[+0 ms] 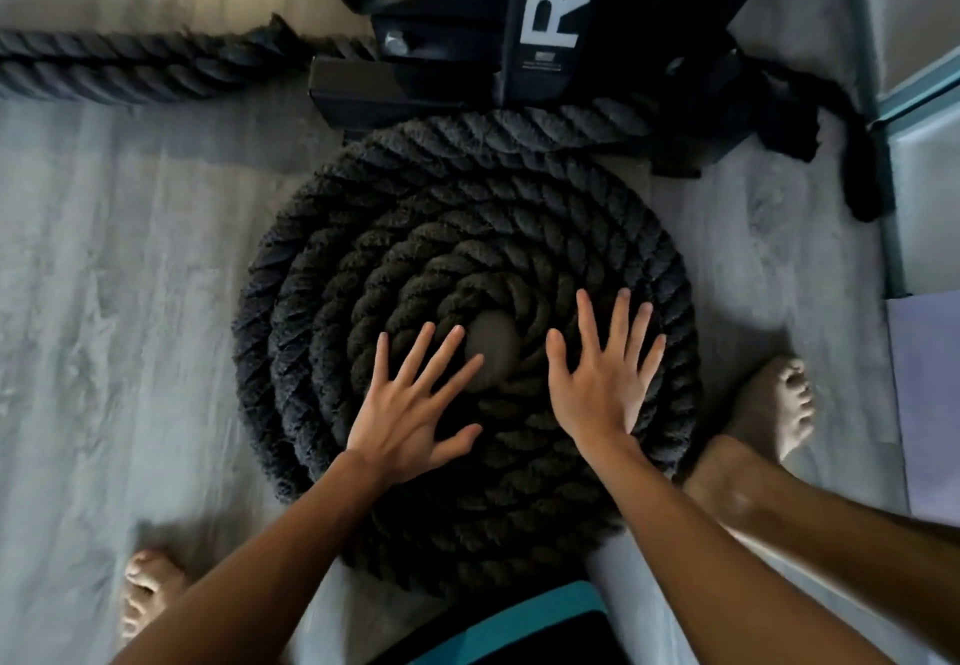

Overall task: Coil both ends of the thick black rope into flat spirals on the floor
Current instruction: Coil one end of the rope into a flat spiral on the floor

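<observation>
- The left hand [415, 407] lies flat on the coiled rope, fingers straight and spread, gripping nothing. Its fingertips reach the left edge of the coil's centre.
- The right hand [605, 383] is also flat, with fingers fanned apart. It presses on the rings just right of the centre and holds nothing.
- The thick black rope [363, 227] lies on the floor [104, 300] wound into a flat spiral of several tight rings, directly in front of the person.
- The rope's grey end cap [493, 350] sits at the middle of the spiral, between the two hands.
- The outermost ring runs up to the base of a black steel upright [550, 14] with large white letters, at the top of the view.
- A second stretch of the same rope [130, 66] lies straight along the floor at upper left, leading toward that base.
- A bare left foot [150, 591] stands on the floor at lower left, apart from the coil. The bare right foot [774, 404] stands just beside the coil's right edge.
- Dark shorts with a teal band [524, 612] show at the bottom edge.
- Grey panels [924, 92] stand along the right side.
</observation>
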